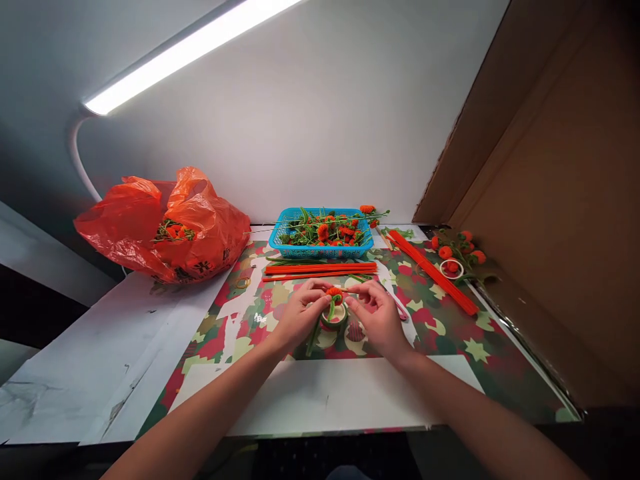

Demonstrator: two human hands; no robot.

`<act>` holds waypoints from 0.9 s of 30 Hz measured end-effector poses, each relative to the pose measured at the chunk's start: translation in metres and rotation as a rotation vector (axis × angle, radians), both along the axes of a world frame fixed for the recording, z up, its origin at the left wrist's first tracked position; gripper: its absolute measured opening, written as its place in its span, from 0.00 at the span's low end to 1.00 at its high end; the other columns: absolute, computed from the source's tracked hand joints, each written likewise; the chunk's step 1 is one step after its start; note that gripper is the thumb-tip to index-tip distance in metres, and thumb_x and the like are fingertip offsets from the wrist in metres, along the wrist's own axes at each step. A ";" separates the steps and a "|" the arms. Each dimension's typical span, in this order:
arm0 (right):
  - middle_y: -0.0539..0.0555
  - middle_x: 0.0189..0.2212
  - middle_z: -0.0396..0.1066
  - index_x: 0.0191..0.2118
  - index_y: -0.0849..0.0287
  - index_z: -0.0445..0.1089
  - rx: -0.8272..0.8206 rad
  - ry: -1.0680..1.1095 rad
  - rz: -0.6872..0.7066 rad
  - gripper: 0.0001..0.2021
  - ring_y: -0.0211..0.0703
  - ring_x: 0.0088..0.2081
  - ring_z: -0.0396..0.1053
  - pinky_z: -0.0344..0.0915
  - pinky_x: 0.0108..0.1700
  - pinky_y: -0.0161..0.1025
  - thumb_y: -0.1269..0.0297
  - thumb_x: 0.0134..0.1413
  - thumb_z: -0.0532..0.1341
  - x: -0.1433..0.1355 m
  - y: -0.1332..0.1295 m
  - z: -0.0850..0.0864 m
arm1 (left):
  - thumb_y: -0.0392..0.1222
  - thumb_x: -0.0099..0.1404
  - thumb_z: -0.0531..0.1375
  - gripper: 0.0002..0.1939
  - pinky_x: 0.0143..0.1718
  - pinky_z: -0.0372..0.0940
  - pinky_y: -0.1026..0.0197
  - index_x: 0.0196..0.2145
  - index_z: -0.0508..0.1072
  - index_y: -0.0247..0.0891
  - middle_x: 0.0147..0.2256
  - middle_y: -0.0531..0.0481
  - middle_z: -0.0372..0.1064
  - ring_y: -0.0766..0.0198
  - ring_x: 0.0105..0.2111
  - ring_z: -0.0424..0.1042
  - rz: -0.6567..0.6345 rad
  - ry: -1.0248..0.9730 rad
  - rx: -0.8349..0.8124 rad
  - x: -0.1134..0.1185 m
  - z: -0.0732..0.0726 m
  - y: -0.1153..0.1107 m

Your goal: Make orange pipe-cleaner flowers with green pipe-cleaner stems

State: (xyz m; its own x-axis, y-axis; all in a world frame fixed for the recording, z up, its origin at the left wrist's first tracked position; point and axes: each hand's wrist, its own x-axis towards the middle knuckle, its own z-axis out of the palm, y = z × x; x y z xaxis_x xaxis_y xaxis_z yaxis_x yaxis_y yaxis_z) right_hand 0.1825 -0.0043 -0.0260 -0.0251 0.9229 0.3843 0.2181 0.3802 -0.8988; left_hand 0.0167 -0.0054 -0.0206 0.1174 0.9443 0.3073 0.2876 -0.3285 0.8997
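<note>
In the middle of the table, my left hand (303, 312) pinches a small orange fuzzy flower (334, 292) with green fuzzy parts below it. My right hand (379, 319) is on the flower's other side, thumb and fingertips brought together near it. A thin light-coloured stick seems to run by those fingertips; what they grip is too small to make out. Just under the flower, a roll of green tape (334, 323) rests on the table. Behind my hands lie orange pipe cleaners (320, 270), with green ones partly under them.
A blue basket (321, 251) of orange flowers and green stems stands at the back. An orange plastic bag (210, 233) with more flowers is at left. To the right are an orange pipe-cleaner bundle (434, 275), a white ring (442, 267), loose flowers (479, 257) and a cardboard wall (555, 200).
</note>
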 end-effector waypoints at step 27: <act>0.52 0.30 0.72 0.32 0.58 0.67 0.925 -0.859 -0.064 0.10 0.41 0.33 0.60 0.46 0.40 0.44 0.74 0.60 0.52 0.003 0.014 -0.003 | 0.42 0.56 0.56 0.14 0.36 0.62 0.62 0.17 0.69 0.34 0.39 0.45 0.68 0.61 0.38 0.67 -0.170 -0.219 -0.373 -0.004 0.007 0.003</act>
